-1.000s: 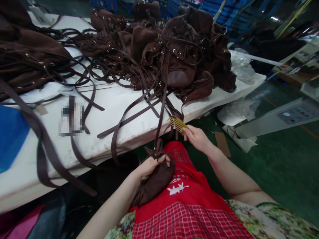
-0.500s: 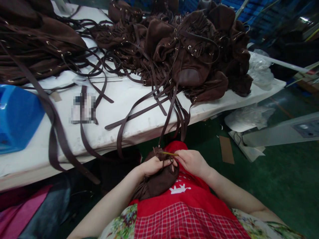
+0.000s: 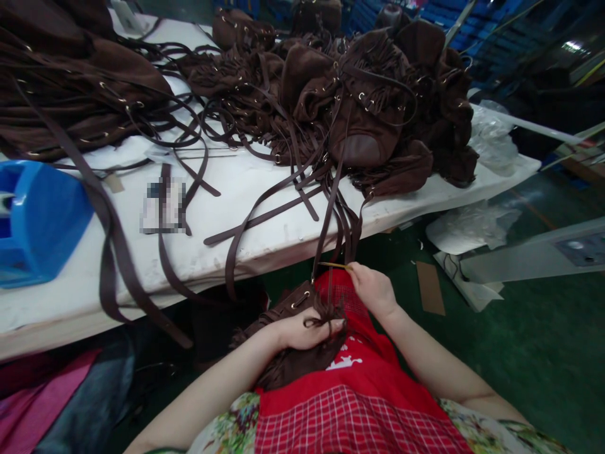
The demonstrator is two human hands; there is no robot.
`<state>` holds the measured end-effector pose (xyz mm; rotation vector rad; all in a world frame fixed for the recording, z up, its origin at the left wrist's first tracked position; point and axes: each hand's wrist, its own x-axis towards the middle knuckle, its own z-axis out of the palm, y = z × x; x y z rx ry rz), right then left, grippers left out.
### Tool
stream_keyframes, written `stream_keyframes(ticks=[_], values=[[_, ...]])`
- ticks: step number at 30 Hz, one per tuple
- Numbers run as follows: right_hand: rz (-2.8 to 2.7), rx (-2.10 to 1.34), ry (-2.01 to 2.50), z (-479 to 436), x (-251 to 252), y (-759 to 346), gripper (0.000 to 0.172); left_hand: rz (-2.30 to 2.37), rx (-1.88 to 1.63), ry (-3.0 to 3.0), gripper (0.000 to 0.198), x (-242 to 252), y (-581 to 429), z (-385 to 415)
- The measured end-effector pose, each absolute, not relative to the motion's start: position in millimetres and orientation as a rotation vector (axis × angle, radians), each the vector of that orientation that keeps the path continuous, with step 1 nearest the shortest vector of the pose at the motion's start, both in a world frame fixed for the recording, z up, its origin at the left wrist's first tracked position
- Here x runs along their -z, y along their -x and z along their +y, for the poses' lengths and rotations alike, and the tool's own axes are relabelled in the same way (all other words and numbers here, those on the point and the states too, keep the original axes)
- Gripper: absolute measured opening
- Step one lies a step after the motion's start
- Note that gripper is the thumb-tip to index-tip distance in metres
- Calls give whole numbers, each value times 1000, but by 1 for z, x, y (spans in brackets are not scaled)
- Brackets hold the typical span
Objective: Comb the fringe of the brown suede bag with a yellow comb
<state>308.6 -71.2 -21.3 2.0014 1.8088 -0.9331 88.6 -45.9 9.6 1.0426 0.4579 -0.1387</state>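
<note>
A brown suede fringed bag (image 3: 293,362) lies on my lap over a red apron (image 3: 350,391). My left hand (image 3: 302,329) presses down on it, fingers closed over its fringe and cord. My right hand (image 3: 373,289) is raised just beyond the bag, pinching a yellow comb (image 3: 335,265) seen edge-on, its teeth among the fringe strands that rise from the bag. A long brown strap (image 3: 328,214) runs from the bag up to the table.
A white table (image 3: 265,239) carries a big heap of brown fringed bags (image 3: 359,107), more bags (image 3: 70,88) at the left, and loose straps hanging over its edge. A blue plastic bin (image 3: 38,221) sits at the left. Plastic wrap and cardboard lie on the green floor (image 3: 520,328).
The comb was first held up near the table edge, then brought down to the bag, and has now been drawn up and away through the fringe. My left hand has flattened over the bag.
</note>
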Motion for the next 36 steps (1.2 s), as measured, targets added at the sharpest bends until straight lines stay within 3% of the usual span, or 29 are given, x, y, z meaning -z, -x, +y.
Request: stream_keyframes(ticks=[3,6,10,14,18,22,29,36], values=[[1646,823,-2223,-53,26,-345,39,452,194,-1203,49,-14,-91,-48],[1630,929,-2301,-39,20,-367,43,533,212,-1272,46,-15,-93,-47],[1774,1376,-2117,-42,-9,-348,46,570,182,-1173,44,-11,-95,-46],[2060,1842,-1626,-61,-39,-311,37,633,130,-1066,39,3,-91,-55],[2312,1502,-1354,-79,-42,-294,33,580,211,-1059,36,17,-83,-66],[2324,1250,-1373,-86,-31,-290,34,552,121,-1124,35,12,-87,-60],[2167,1228,-1410,-79,-20,-291,33,578,90,-1148,38,-7,-94,-47],[1850,1031,-1763,-80,1,-303,36,597,166,-1347,43,-17,-95,-52]])
